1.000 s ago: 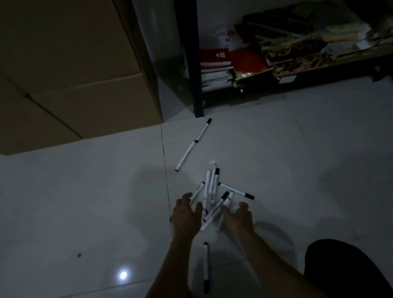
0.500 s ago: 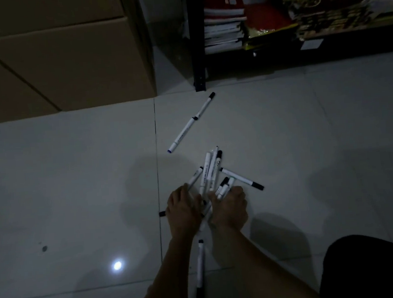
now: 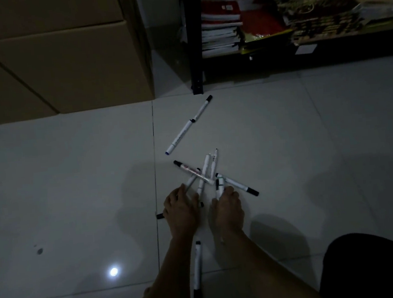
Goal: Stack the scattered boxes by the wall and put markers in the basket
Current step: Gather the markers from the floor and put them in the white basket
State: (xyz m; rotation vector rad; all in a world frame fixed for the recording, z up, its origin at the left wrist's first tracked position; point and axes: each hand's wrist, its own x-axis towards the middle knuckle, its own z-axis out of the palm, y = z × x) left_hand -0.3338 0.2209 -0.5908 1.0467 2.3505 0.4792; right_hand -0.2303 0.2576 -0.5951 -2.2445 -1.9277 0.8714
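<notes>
— Both hands are down on the pile: the left hand (image 3: 180,212) lies knuckles-up over the near ends of the markers, and the right hand (image 3: 228,209) does the same beside it. Whether the fingers are curled round anything or just pressing, I cannot tell; the light is too dim and the backs of the hands hide the fingertips.

— Where are the markers?

— A crossed heap of markers (image 3: 205,174) sits on the pale tiled floor (image 3: 63,184), touching both hands. One black-capped marker (image 3: 237,184) sticks out to the right of the heap. Two more markers (image 3: 189,124) lie end to end in a line farther out, apart from the heap, pointing toward the black shelf post (image 3: 192,42). A lone marker (image 3: 197,273) lies between the forearms, close to the person.

— And the boxes?

— A large cardboard box (image 3: 59,61) stands on the floor at the upper left, near the wall. Beside it, the shelf holds stacked books and papers (image 3: 222,31). A small bright reflection (image 3: 113,271) shows on the tile at the lower left
</notes>
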